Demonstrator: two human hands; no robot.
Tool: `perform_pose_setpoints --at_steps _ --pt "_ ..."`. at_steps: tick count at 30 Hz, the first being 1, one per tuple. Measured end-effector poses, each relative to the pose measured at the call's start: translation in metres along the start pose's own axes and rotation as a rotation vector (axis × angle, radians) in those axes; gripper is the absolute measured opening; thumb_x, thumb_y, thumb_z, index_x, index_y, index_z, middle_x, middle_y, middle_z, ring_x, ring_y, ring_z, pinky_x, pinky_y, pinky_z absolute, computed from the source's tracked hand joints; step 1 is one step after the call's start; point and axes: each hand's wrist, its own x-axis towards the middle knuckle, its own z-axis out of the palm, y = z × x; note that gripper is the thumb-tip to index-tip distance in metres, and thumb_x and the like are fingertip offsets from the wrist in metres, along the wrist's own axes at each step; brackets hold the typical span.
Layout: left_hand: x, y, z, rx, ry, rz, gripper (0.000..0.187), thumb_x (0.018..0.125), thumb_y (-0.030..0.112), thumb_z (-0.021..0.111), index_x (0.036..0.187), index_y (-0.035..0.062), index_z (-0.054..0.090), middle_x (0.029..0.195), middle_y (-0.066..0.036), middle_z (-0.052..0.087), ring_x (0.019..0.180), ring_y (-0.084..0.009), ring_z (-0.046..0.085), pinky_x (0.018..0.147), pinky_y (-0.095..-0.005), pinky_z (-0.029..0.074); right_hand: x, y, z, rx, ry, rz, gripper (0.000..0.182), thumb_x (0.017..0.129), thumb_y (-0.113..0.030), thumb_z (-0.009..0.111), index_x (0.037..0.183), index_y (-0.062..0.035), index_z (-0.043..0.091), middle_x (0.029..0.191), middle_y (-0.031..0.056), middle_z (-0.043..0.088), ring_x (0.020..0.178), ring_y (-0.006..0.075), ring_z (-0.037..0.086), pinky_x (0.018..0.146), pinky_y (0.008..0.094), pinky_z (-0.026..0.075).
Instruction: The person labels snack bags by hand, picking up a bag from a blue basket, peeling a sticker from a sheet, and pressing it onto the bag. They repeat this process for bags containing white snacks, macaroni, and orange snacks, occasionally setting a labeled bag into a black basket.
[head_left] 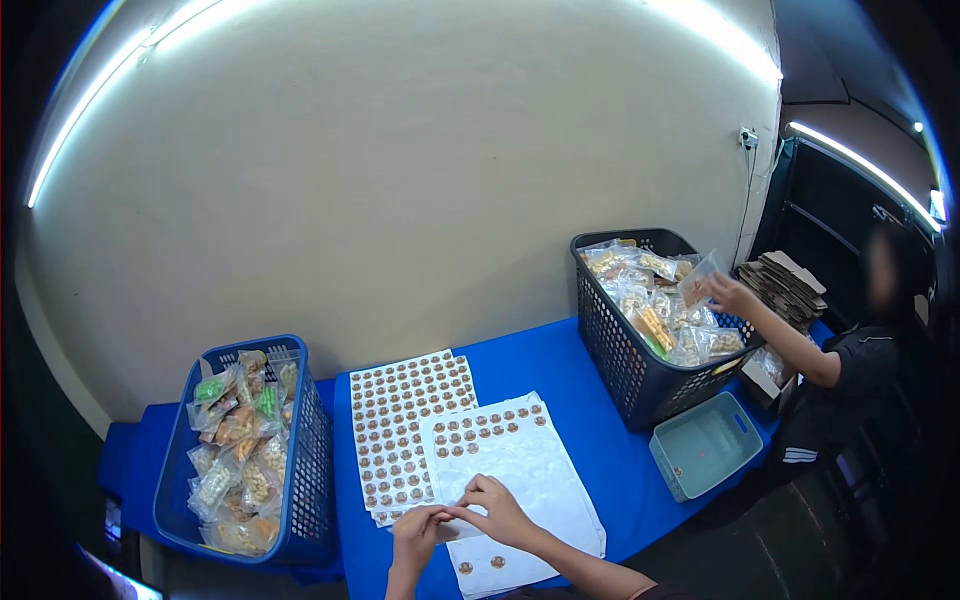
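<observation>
Sheets of round brown stickers lie on the table; the top sheet (545, 455) has many stickers gone, with a few left along its top and bottom. My left hand (418, 530) is closed in a pinch over the lower left of that sheet. My right hand (497, 512) pinches at the same spot, its fingertips meeting the left ones. A small pale, greyish piece shows just below the fingertips, too indistinct to name. Beside the top sheet, partly under it, lies a fuller sticker sheet (400, 410).
A blue basket (318, 450) of packed snack bags stands at the left, a dark basket (620, 365) of similar bags at the right. Near it are a grey-green tray (700, 478) and stacked cardboard (785, 285). A co-worker's hand (735, 297) holds a clear bag (702, 280).
</observation>
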Motion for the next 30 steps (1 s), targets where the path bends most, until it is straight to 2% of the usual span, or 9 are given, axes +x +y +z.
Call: perform_pose_setpoints --at_steps 1,4,8,16,19,23,25,28,30 --pt "0.001 0.005 -0.001 -0.034 0.053 -0.027 0.008 0.077 0.001 0.055 0.08 -0.0003 0.061 0.071 -0.009 0.063 0.064 -0.0184 0.06 0.057 -0.0277 0.046 0.003 -0.001 0.005 0.102 -0.015 0.046 0.022 0.078 -0.024 0.059 0.073 -0.0035 0.062 0.074 0.0092 0.049 0.07 0.0234 0.05 0.062 0.0328 0.04" --pt "0.008 0.005 -0.006 -0.094 0.172 -0.071 0.013 0.081 0.009 0.055 0.077 -0.0025 0.06 0.065 -0.008 0.061 0.063 -0.0113 0.057 0.057 -0.023 0.043 0.017 -0.02 0.018 0.145 -0.018 0.164 0.021 0.079 -0.021 0.058 0.073 -0.0008 0.059 0.074 0.0098 0.048 0.065 0.0232 0.05 0.059 0.0302 0.04" --pt "0.011 -0.009 -0.018 -0.045 0.326 -0.109 0.02 0.084 0.013 0.053 0.072 -0.0032 0.057 0.059 -0.007 0.058 0.053 -0.0102 0.053 0.048 -0.0226 0.039 0.025 -0.039 0.033 0.048 0.014 0.007 0.018 0.079 -0.017 0.056 0.074 -0.0006 0.052 0.077 0.0116 0.047 0.065 0.0276 0.052 0.058 0.0342 0.042" --pt "0.011 -0.011 -0.046 -0.045 0.557 -0.181 0.029 0.09 0.017 0.045 0.068 -0.0016 0.048 0.054 0.001 0.042 0.05 -0.0053 0.038 0.045 -0.0204 0.029 0.001 -0.049 0.062 0.203 -0.185 0.099 0.017 0.076 -0.018 0.056 0.075 -0.0022 0.048 0.079 0.0125 0.046 0.069 0.0302 0.054 0.059 0.0385 0.043" --pt "0.011 -0.01 -0.045 -0.099 0.567 -0.207 0.028 0.09 0.017 0.044 0.069 -0.0016 0.049 0.054 0.0 0.043 0.051 -0.0054 0.039 0.046 -0.0203 0.031 -0.006 -0.037 0.062 0.255 -0.215 0.113 0.016 0.073 -0.017 0.057 0.074 -0.0022 0.05 0.079 0.0119 0.046 0.069 0.0295 0.053 0.06 0.0373 0.044" --pt "0.016 -0.016 -0.04 -0.124 0.509 -0.157 0.028 0.09 0.017 0.045 0.069 -0.0015 0.049 0.056 0.0 0.045 0.052 -0.0054 0.041 0.048 -0.0197 0.033 -0.001 -0.012 0.047 0.056 -0.18 -0.056 0.014 0.069 -0.015 0.06 0.075 -0.0029 0.054 0.079 0.0083 0.049 0.069 0.0234 0.054 0.061 0.0309 0.044" --pt "0.015 -0.021 -0.036 -0.16 0.44 -0.149 0.028 0.09 0.017 0.045 0.07 -0.0015 0.049 0.058 -0.001 0.046 0.053 -0.0053 0.042 0.049 -0.0192 0.034 0.004 -0.008 0.032 0.066 -0.191 -0.039 0.013 0.069 -0.014 0.06 0.075 -0.0031 0.055 0.079 0.0083 0.049 0.07 0.023 0.053 0.062 0.0299 0.044" --pt "0.012 -0.022 -0.033 -0.209 0.466 -0.169 0.028 0.09 0.019 0.044 0.07 0.0008 0.047 0.057 0.0 0.044 0.054 -0.005 0.041 0.051 -0.0179 0.034 -0.001 0.01 0.022 0.148 -0.303 0.117 0.017 0.074 -0.018 0.06 0.082 -0.0041 0.057 0.084 0.007 0.052 0.074 0.0184 0.054 0.065 0.0278 0.044" --pt "0.014 -0.017 -0.033 -0.544 0.519 -0.257 0.026 0.091 0.02 0.043 0.071 0.0029 0.047 0.056 0.0 0.043 0.054 -0.0055 0.041 0.054 -0.0187 0.036 -0.01 0.025 0.025 0.286 -0.35 0.229 0.02 0.077 -0.021 0.06 0.088 -0.0046 0.058 0.09 0.0062 0.053 0.076 0.0155 0.054 0.067 0.0268 0.044"
